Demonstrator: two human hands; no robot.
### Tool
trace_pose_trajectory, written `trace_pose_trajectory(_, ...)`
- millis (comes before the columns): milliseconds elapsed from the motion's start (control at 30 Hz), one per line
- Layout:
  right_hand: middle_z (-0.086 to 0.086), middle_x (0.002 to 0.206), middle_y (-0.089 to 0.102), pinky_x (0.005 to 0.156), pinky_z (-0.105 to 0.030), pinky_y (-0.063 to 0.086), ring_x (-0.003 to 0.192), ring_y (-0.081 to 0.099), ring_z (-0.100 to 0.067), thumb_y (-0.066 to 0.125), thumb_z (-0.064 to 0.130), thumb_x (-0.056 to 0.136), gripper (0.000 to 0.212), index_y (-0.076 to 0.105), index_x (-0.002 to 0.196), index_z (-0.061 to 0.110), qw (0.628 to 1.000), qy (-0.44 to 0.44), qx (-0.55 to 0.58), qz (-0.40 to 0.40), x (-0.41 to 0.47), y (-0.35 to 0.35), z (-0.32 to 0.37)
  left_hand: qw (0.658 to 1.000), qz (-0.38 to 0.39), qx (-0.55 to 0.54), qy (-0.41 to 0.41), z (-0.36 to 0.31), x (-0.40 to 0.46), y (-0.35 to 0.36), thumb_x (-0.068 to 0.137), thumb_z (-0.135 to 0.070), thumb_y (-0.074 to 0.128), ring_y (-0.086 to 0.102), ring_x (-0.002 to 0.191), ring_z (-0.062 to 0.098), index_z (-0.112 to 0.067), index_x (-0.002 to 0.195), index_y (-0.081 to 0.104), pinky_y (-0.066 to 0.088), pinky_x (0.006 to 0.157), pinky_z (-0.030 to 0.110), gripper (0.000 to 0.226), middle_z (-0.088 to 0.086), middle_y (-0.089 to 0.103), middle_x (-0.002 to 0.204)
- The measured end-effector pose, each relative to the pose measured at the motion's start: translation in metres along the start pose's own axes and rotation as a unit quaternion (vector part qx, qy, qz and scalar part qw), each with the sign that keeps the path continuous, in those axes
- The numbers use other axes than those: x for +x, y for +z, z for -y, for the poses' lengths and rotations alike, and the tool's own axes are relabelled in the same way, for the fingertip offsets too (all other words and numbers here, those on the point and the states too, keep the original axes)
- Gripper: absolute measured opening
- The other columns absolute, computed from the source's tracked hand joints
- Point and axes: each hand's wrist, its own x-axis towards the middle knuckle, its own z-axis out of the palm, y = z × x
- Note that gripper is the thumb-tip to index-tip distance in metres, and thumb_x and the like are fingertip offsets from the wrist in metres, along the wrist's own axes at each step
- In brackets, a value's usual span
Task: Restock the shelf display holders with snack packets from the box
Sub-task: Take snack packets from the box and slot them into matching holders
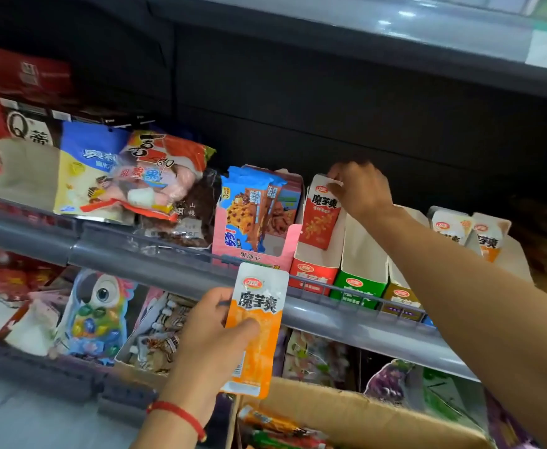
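Snack packets: an orange packet [256, 328] is held upright in front of the grey shelf rail [155, 264]; a red packet [320, 213] is stood in the red display holder [317, 270], tilted slightly.
Left hand: the left hand [213, 335] is curled round the orange packet, thumb pressed on its front face; a red cord [181, 416] is worn at the wrist.
Right hand: the right hand [359, 189] is closed on the top edge of the red packet, which is pinched between thumb and fingers; the fingertips are partly hidden behind the packet.
Other holders: a green holder [359, 286] and a brown-gold holder [401, 299] are lined up just beside the red one; their lower fronts are crossed by a wire rail, and the brown-gold one is partly covered by the forearm.
Far packets: two more orange packets [469, 231] are seen beyond the forearm, their holder hidden.
Box: the cardboard box [362, 409] is cut off by the bottom edge; packets inside are blurred.
Neighbouring stock: a pink biscuit carton [259, 241] is set touching the red holder; labels further left are too blurred to be read.
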Motion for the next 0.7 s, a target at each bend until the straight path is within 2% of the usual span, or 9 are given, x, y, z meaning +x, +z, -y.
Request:
trace_pose_trajectory(233,-0.011,0.133,0.062,0.094,-0.044,0.053,0.123,0.058,-0.030,0.076,0.028,0.092,0.042,0.063,0.130,0.016,0.997,-0.031,-0.029,-0.062,-0.008,-0.005,0.000,1.000,0.010,0.001,0.013,0.002,-0.001,0.003,0.087,0.005,0.063,0.075,0.085,0.027,-0.025,0.106,0.063,0.059,0.085,0.058,0.036,-0.006,0.079,0.088)
trace_pose_trajectory(300,-0.006,0.126,0.066,0.090,-0.040,0.054,0.114,0.063,-0.024,0.075,0.030,0.092,0.036,0.065,0.125,0.018,0.996,-0.036,0.029,-0.071,-0.025,-0.014,0.006,1.000,0.017,-0.003,0.023,0.003,-0.002,0.006,0.088,0.007,0.063,0.075,0.085,0.026,-0.025,0.108,0.063,0.059,0.085,0.056,0.037,-0.005,0.079,0.088)
trace_pose_trajectory(367,0.002,0.108,0.070,0.080,-0.028,0.055,0.093,0.064,-0.009,0.071,0.030,0.095,0.021,0.070,0.112,0.019,0.987,-0.070,0.126,-0.069,-0.058,-0.030,0.016,0.999,0.027,-0.009,0.043,0.003,-0.004,0.010,0.088,0.008,0.065,0.075,0.086,0.025,-0.022,0.110,0.064,0.060,0.085,0.052,0.037,-0.003,0.079,0.089)
trace_pose_trajectory(433,0.012,0.092,0.070,0.070,-0.011,0.047,0.078,0.061,0.000,0.068,0.032,0.096,0.012,0.072,0.100,0.021,0.970,-0.101,0.219,-0.018,-0.106,-0.047,0.024,0.997,0.043,-0.017,0.060,0.003,-0.006,0.016,0.088,0.010,0.065,0.076,0.086,0.023,-0.019,0.111,0.065,0.062,0.083,0.048,0.037,-0.001,0.079,0.090)
trace_pose_trajectory(467,0.016,0.089,0.068,0.069,-0.009,0.046,0.079,0.062,0.002,0.068,0.034,0.096,0.013,0.072,0.100,0.022,0.961,-0.100,0.256,0.033,-0.130,-0.055,0.026,0.996,0.056,-0.017,0.069,0.003,-0.008,0.020,0.088,0.011,0.065,0.076,0.086,0.023,-0.018,0.110,0.065,0.062,0.082,0.047,0.037,0.000,0.080,0.090)
trace_pose_trajectory(533,0.019,0.095,0.068,0.074,-0.012,0.049,0.086,0.064,0.002,0.069,0.040,0.095,0.022,0.070,0.110,0.025,0.944,-0.085,0.290,0.135,-0.167,-0.059,0.021,0.993,0.087,-0.016,0.083,0.004,-0.012,0.029,0.087,0.013,0.066,0.076,0.089,0.027,-0.019,0.110,0.066,0.062,0.082,0.046,0.039,0.004,0.080,0.092)
trace_pose_trajectory(567,0.019,0.100,0.070,0.080,-0.019,0.053,0.092,0.065,0.001,0.069,0.040,0.094,0.025,0.068,0.115,0.026,0.937,-0.078,0.294,0.169,-0.180,-0.058,0.015,0.991,0.100,-0.016,0.089,0.006,-0.014,0.034,0.087,0.013,0.066,0.075,0.091,0.029,-0.019,0.111,0.066,0.061,0.083,0.046,0.040,0.006,0.080,0.093)
trace_pose_trajectory(633,0.013,0.105,0.073,0.084,-0.038,0.059,0.095,0.069,-0.007,0.071,0.036,0.094,0.022,0.066,0.114,0.027,0.924,-0.057,0.314,0.208,-0.197,-0.058,0.000,0.987,0.126,-0.006,0.103,0.010,-0.019,0.043,0.086,0.011,0.069,0.075,0.093,0.029,-0.019,0.114,0.066,0.062,0.084,0.041,0.041,0.006,0.079,0.094)
trace_pose_trajectory(700,0.010,0.100,0.075,0.081,-0.044,0.059,0.091,0.071,-0.011,0.073,0.031,0.094,0.016,0.068,0.108,0.025,0.921,-0.035,0.325,0.210,-0.205,-0.067,-0.014,0.982,0.148,0.013,0.117,0.015,-0.024,0.053,0.086,0.005,0.073,0.075,0.094,0.026,-0.018,0.117,0.067,0.062,0.083,0.033,0.039,0.004,0.079,0.096)
